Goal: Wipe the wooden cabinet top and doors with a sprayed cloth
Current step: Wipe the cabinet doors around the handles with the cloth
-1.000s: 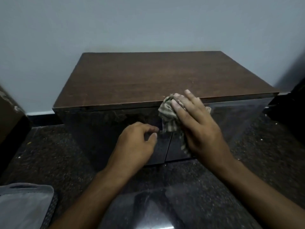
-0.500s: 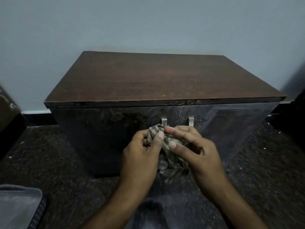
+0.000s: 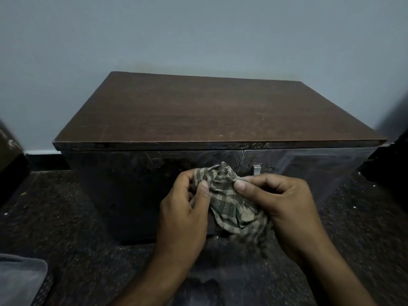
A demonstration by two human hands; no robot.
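A low wooden cabinet (image 3: 205,111) with a brown top stands against the wall. Its two dark glossy doors (image 3: 132,184) are shut, and one metal handle (image 3: 256,169) shows on the right door. A crumpled green-and-beige checked cloth (image 3: 227,199) hangs in front of the doors, covering the other handle. My left hand (image 3: 185,213) pinches the cloth's left side between thumb and fingers. My right hand (image 3: 284,202) grips its right side. Both hands hold the cloth slightly off the door face.
A dark speckled floor (image 3: 66,228) runs around the cabinet. A grey object (image 3: 19,281) lies at the bottom left corner. A brown piece of furniture (image 3: 11,155) stands at the left edge and a dark object (image 3: 393,164) at the right edge.
The cloth came down from the top front edge to the middle of the doors. My left hand joined my right on it, and both now bunch it between them.
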